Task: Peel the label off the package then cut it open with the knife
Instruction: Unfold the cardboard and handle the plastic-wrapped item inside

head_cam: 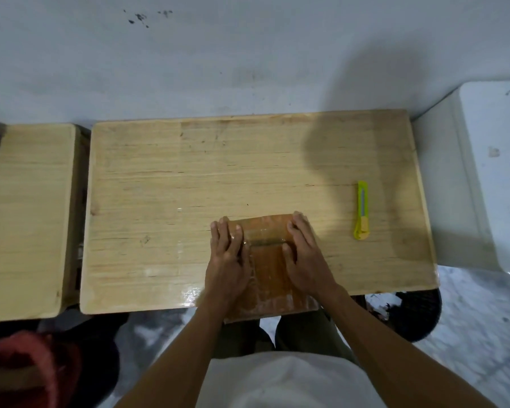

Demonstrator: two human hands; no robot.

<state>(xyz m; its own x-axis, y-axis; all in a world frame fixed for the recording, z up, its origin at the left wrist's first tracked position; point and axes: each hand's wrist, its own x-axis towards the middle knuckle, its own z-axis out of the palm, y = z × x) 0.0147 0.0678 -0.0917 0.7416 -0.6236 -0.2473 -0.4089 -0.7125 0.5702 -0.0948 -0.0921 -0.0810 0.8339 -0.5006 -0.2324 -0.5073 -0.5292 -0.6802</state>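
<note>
Wooden table (165, 178), both hands flat on brown package (267, 269), knife (361, 210) apart

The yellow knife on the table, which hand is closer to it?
The right hand. It rests on the package's right side, with bare table between it and the yellow knife. The left hand rests on the package's left side, farther away.
</note>
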